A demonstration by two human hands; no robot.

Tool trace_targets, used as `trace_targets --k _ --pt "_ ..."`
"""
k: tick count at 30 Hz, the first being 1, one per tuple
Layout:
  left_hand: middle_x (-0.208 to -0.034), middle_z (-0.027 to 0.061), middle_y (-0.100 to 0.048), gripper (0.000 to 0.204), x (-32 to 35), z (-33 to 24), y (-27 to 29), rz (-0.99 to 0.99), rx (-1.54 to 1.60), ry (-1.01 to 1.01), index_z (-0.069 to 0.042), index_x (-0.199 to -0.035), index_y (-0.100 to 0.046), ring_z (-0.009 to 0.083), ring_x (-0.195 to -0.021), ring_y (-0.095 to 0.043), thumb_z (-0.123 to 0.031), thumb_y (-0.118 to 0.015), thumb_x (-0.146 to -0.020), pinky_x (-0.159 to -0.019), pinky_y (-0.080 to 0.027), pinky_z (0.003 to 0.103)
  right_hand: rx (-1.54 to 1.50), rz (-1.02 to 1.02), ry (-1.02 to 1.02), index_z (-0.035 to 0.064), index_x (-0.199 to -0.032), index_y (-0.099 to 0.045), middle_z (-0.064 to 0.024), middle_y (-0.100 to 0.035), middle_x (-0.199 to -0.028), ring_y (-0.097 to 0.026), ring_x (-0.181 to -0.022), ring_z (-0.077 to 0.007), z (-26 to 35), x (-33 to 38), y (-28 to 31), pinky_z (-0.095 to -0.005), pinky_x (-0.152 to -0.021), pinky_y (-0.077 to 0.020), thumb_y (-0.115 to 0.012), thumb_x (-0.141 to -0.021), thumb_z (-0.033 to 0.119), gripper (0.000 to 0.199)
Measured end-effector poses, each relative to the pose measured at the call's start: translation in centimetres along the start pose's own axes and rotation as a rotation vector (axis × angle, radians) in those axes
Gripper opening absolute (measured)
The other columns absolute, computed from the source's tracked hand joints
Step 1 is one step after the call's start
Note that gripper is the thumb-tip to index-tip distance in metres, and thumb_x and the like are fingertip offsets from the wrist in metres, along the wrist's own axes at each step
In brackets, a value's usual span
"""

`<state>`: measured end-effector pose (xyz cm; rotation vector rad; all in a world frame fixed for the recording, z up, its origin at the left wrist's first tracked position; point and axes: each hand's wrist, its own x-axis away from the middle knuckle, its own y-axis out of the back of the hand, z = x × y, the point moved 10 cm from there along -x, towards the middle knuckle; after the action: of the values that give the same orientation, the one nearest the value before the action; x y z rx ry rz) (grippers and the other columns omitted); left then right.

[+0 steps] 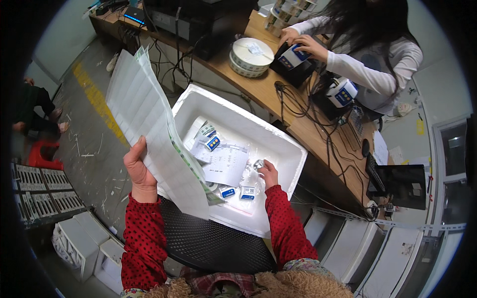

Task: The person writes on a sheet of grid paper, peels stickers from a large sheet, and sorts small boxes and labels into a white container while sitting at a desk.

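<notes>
A foam box (278,149) stands on a stool (213,243) in front of the person. In the box lie a printed sheet (223,161) and small packets (238,192). The right hand (268,174) reaches into the box from its near side. The left hand (140,171), left of the box, holds up a stack of label sheets (149,119) that leans over the box's left edge. Behind the box stands a desk (258,87) with a label roll (251,56) on it. Another person (367,54) sits at the desk's far right.
</notes>
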<state>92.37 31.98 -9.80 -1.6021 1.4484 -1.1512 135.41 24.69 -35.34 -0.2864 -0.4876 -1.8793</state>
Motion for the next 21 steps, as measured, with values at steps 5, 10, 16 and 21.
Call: trace_targets --k 5,10,16,21 --pt "-0.11 0.0168 -0.064 0.028 -2.6 -0.8 2.4 -0.018 -0.069 -0.031 0.003 -0.114 -0.059 0.0275 -0.101 -0.063 -0.012 -0.052 -0.092 -0.091 -0.051 0.042 -1.097 0.377 -0.162 -0.0022 -0.136 -0.042 -0.0223 -0.051 -0.128 -0.053 -0.109 -0.0374 7.3 5.2 -5.1 -0.0519 -0.098 -0.0412 -0.041 -0.084 0.025 0.058" --pt "-0.114 0.0171 -0.064 0.03 -1.6 -1.0 1.4 0.124 0.0 0.025 0.003 -0.117 -0.059 0.0282 -0.104 -0.062 -0.013 -0.053 -0.093 -0.093 -0.049 0.043 -1.221 0.47 -0.13 -0.0048 -0.134 -0.04 -0.0277 -0.05 -0.122 -0.054 -0.099 -0.0371 11.8 8.0 -7.0 -0.0468 -0.089 -0.0445 -0.033 -0.087 0.03 0.059" --pt "-0.113 0.0163 -0.065 0.028 -1.4 -0.8 2.0 0.124 0.038 0.063 0.003 -0.116 -0.06 0.0295 -0.105 -0.062 -0.011 -0.053 -0.092 -0.094 -0.048 0.045 -1.293 0.454 -0.143 -0.0036 -0.132 -0.043 -0.0284 -0.052 -0.12 -0.057 -0.097 -0.0365 11.5 8.6 -6.6 -0.0429 -0.083 -0.0491 -0.033 -0.092 0.031 0.054" --pt "-0.113 0.0166 -0.065 0.029 -1.7 -0.4 2.3 0.085 0.007 0.06 0.003 -0.116 -0.06 0.0298 -0.105 -0.062 -0.011 -0.054 -0.092 -0.095 -0.048 0.045 -1.401 0.144 -0.227 -0.0025 -0.122 -0.048 -0.0224 -0.054 -0.106 -0.056 -0.099 -0.0343 10.1 8.7 -6.0 -0.0432 -0.082 -0.0504 -0.038 -0.095 0.031 0.044"
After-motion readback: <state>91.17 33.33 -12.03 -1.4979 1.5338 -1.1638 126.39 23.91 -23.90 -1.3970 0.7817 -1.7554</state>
